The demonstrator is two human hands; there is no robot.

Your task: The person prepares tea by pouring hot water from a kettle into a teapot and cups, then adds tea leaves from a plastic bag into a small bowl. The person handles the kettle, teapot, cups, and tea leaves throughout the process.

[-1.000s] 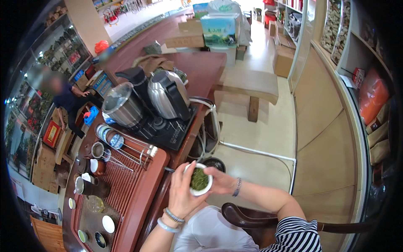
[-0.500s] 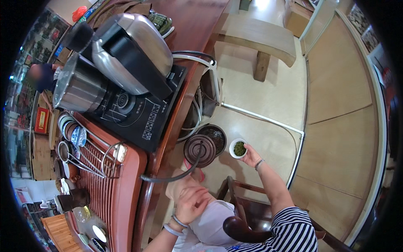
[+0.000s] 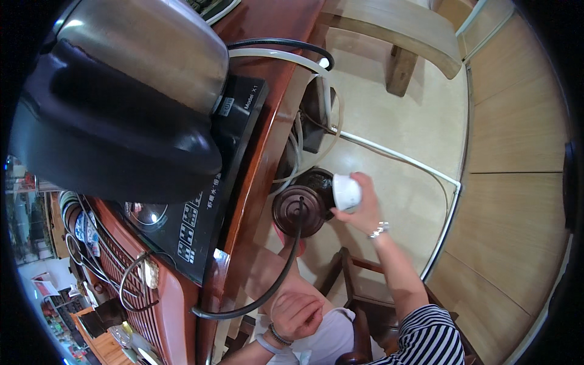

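Note:
Held in my right hand (image 3: 364, 207) is a small white cup (image 3: 347, 192), tipped on its side with its mouth toward the left. Its inside is hidden from view. Just left of the cup, on the floor, stands a dark brown waste bucket (image 3: 317, 182), its opening partly covered by a round brown lid (image 3: 298, 210). A black hose (image 3: 281, 281) runs from the tea tray down to that lid. My left hand (image 3: 297, 315) lies over my lap with its fingers curled in, holding nothing that I can see.
A large steel kettle (image 3: 152, 48) with a black handle stands on a black electric hob (image 3: 237, 121) at the left. The brown tea tray (image 3: 176, 292) carries a wire cup rack (image 3: 91, 249). Cables and a white tube (image 3: 286, 56) hang off the table edge; a wooden bench (image 3: 395, 27) stands beyond.
My right hand has turned the cup from upright, with green tea leaves showing, onto its side by the bucket. The left hand's fingers have curled in more. The view has shifted closer to the kettle.

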